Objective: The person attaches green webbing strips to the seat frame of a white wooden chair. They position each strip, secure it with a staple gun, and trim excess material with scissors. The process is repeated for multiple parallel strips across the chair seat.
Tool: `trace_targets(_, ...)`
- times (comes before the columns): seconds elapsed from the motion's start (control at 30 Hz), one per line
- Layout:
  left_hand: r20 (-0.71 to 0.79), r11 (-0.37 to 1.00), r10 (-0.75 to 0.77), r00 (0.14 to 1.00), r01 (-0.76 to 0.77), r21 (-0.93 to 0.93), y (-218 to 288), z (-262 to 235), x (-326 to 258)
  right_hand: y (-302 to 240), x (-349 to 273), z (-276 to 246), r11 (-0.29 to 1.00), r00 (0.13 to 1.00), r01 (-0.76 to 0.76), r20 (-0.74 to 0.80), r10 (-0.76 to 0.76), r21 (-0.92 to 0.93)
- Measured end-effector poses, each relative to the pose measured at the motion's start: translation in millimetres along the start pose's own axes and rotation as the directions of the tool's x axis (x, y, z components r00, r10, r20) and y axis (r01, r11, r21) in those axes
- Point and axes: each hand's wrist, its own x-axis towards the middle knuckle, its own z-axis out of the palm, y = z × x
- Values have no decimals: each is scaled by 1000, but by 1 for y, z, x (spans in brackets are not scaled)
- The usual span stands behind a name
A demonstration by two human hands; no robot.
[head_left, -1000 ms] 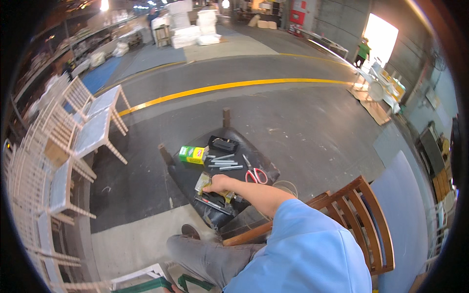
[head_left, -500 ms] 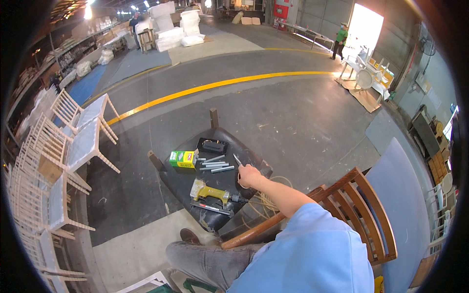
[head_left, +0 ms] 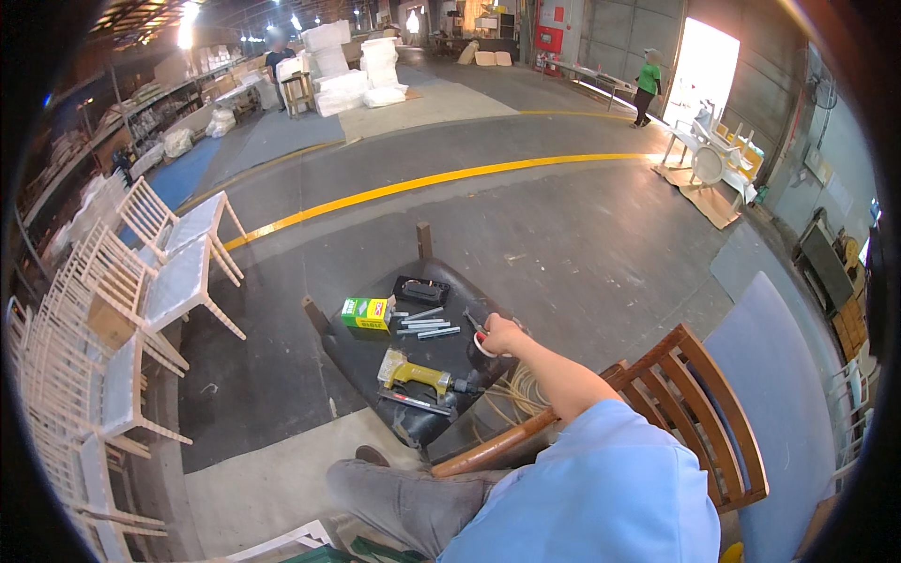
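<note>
My right hand [head_left: 502,336] is closed on scissors [head_left: 482,338] with red and pale handle loops, their point toward the far left. It hovers at or on the right edge of a black padded seat [head_left: 361,355] with brown leg stubs; contact I cannot tell. On the seat lie several silver staple strips [head_left: 434,325], a green and yellow box [head_left: 368,313], a black box-shaped item [head_left: 421,290] and an olive-yellow staple gun [head_left: 416,375] joined to an air hose [head_left: 511,389]. My left hand is out of view.
A brown wooden chair [head_left: 690,413] stands close by my right arm, with a pale blue panel [head_left: 770,375] beyond it. White chairs [head_left: 178,281] line the left side. Across the yellow floor line [head_left: 450,175] are wrapped stacks [head_left: 380,70] and a person in green [head_left: 648,83].
The whole view has shifted slightly. My right hand is a little farther right relative to the staple strips, and the scissors' handle loops now show more. Items on the seat stay put.
</note>
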Motion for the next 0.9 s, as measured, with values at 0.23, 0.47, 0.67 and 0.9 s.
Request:
trace_targets(0.23,85,969,-44,995,63,-241,-29,-7,-22,-56,-40,-19,845,929,369,-122,-350,387)
trace_targets(0.47,143,865,-212,967,253,-433,-8,-39,-34,-218,-97,41,402,399,839,90,-913,367)
trace_targets(0.67,170,701,-253,953,301,-646,23,-48,-15,-294,-175,101,-140,-223,909,174,-959,393)
trace_targets(0.9,332,479,-296,895,440,-760,12,-64,8,-310,-193,153,-332,-467,864,352,-811,379)
